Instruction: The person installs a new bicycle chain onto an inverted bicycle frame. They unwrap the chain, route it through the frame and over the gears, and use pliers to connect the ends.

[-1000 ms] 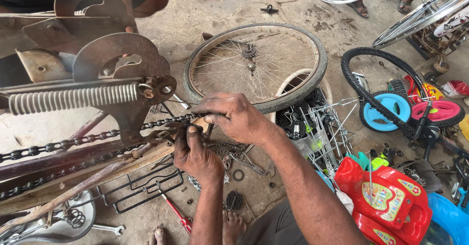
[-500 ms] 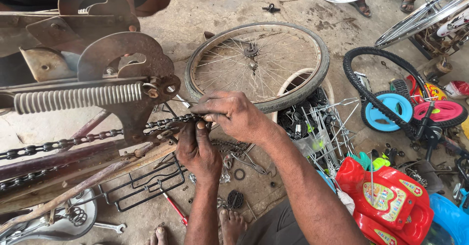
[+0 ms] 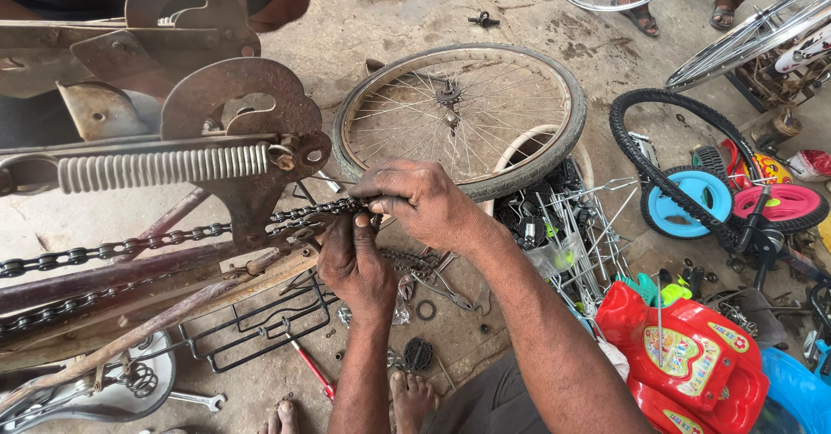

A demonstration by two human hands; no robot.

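In the head view, the left hand (image 3: 355,265) and the right hand (image 3: 424,200) meet at the end of a greasy bicycle chain (image 3: 156,242). Fingers of both hands are closed on its links, the left from below, the right from above. The chain runs to the left, under a rusty metal bracket (image 3: 238,109) with a coil spring (image 3: 160,167). A spoked wheel (image 3: 463,114) lies on the ground just behind the hands.
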